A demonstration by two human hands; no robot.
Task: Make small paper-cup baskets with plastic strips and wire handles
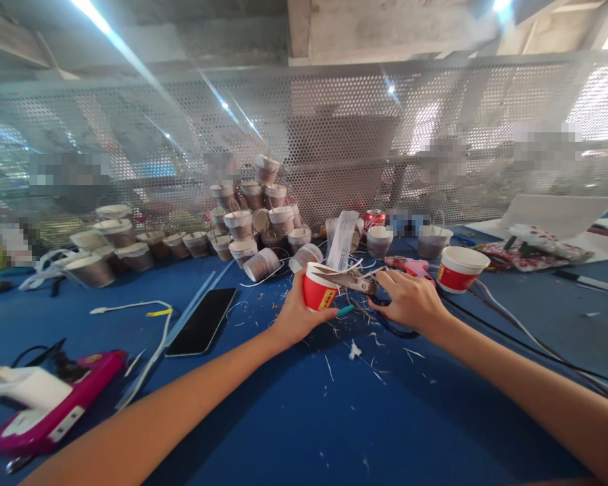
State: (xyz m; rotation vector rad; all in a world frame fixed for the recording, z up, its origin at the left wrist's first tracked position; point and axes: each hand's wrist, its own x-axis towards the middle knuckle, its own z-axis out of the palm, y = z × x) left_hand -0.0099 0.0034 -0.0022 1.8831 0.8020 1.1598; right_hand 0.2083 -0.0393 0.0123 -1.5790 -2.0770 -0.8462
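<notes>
A red and white paper cup is held upright in my left hand, with the fingers wrapped round its left side and the thumb across its front. My right hand is closed on the dark handles of scissors. The metal blades point left and lie at the cup's rim; whether they touch it I cannot tell. Behind the cup stands a bundle of clear white strips. Another red and white cup is to the right of my right hand.
Small wrapped cups are stacked at the back. A black phone, a white cable and a magenta power strip lie left. Scraps litter the blue table. A red can and black cables are farther right.
</notes>
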